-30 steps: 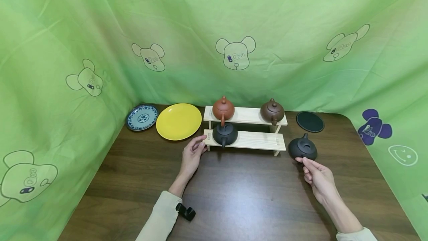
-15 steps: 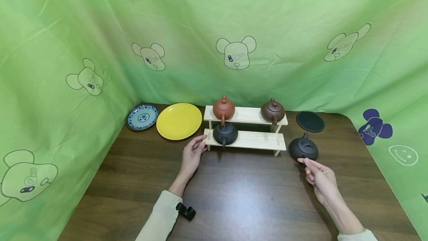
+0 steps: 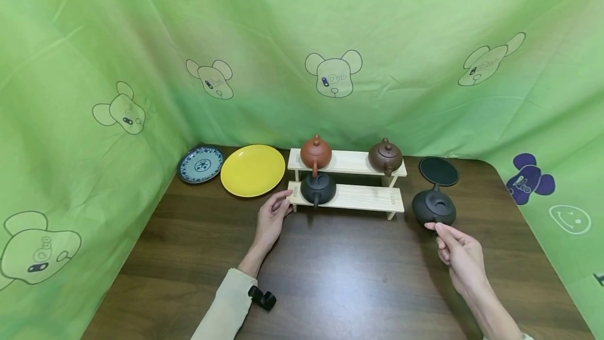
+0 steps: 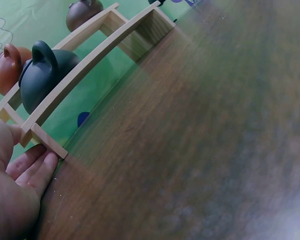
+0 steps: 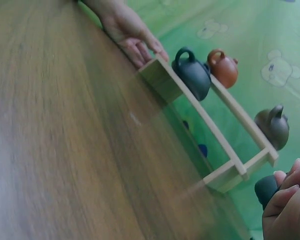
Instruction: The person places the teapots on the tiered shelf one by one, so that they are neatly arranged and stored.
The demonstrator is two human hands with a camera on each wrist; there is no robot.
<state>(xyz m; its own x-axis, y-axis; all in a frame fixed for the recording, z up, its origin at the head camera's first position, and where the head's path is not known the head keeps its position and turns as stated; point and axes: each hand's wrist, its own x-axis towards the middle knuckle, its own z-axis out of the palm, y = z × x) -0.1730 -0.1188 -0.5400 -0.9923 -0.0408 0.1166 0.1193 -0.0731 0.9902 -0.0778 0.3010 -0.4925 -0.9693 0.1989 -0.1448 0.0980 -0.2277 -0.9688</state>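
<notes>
In the head view, my right hand [image 3: 460, 256] pinches the handle of a black teapot [image 3: 433, 209] between thumb and fingers. The teapot's spout points away from me, its tip overlapping the near edge of a dark round coaster [image 3: 439, 171]. At the left end of a two-tier wooden shelf [image 3: 363, 198], my left hand [image 3: 271, 219] grips the end of the lower board. In the left wrist view, its fingers [image 4: 42, 172] lie beside the shelf leg. A second black teapot [image 3: 318, 191] stands on the lower tier; a reddish-brown teapot [image 3: 316, 152] and a dark brown teapot [image 3: 385, 156] stand above.
Left of the shelf lie a yellow plate [image 3: 252, 171] and a blue patterned plate [image 3: 200, 165]. A green curtain [image 3: 264, 67] surrounds the back and sides of the brown wooden table [image 3: 330, 277].
My right hand has moved a little to the right with the black teapot, whose spout tip now overlaps the coaster's edge. The left hand has kept its place at the shelf.
</notes>
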